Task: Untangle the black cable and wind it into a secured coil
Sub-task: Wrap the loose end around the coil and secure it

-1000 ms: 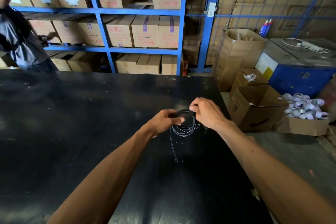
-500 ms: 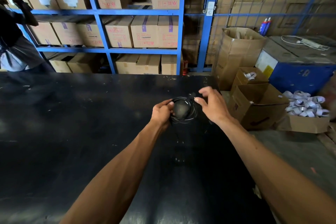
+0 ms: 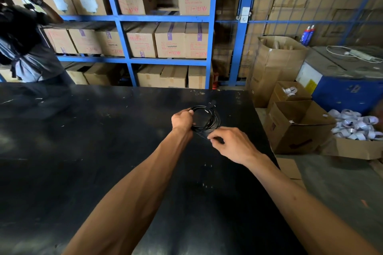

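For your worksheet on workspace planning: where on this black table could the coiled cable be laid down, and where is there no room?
The black table shows bare surface left of the left hand, back to its far edge, and near the forearms. Crowded: where both hands hold the black cable, the right hand pinching a strand, and the floor beyond the right edge, packed with cardboard boxes.

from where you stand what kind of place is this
Most likely a warehouse or stockroom: blue shelving stacked with labelled cardboard boxes, open cartons on the floor, and a black worktable.

One cable (image 3: 205, 118), two hands (image 3: 182, 120).
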The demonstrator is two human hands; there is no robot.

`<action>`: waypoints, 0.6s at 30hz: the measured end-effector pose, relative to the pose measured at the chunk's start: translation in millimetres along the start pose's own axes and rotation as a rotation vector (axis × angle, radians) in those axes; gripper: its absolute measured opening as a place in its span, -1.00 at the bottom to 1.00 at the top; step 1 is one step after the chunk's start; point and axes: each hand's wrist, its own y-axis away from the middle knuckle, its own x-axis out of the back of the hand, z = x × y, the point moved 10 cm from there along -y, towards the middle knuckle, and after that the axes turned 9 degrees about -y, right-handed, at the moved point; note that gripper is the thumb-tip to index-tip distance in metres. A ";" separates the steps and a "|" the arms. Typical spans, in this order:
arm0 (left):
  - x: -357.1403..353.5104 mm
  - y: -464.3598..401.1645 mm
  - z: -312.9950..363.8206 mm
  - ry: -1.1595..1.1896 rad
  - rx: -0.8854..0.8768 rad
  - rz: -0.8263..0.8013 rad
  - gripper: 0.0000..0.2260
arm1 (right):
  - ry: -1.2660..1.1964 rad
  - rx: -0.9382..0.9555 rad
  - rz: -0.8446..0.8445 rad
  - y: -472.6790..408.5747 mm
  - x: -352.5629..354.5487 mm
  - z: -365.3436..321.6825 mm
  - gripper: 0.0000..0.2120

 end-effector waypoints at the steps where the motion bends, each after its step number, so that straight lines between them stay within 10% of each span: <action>1: 0.7 -1.1 0.9 -0.015 -0.004 0.000 -0.82 | 0.042 0.011 -0.009 -1.0 2.8 0.5 -0.80; 7: -11.6 6.2 -8.0 -0.125 0.137 -0.106 -0.87 | 0.297 0.078 0.004 -9.1 15.1 -5.7 -0.50; 18: -23.9 40.6 -11.0 -0.099 0.503 -0.389 -0.77 | 0.388 0.382 0.227 8.5 28.0 -33.7 -0.60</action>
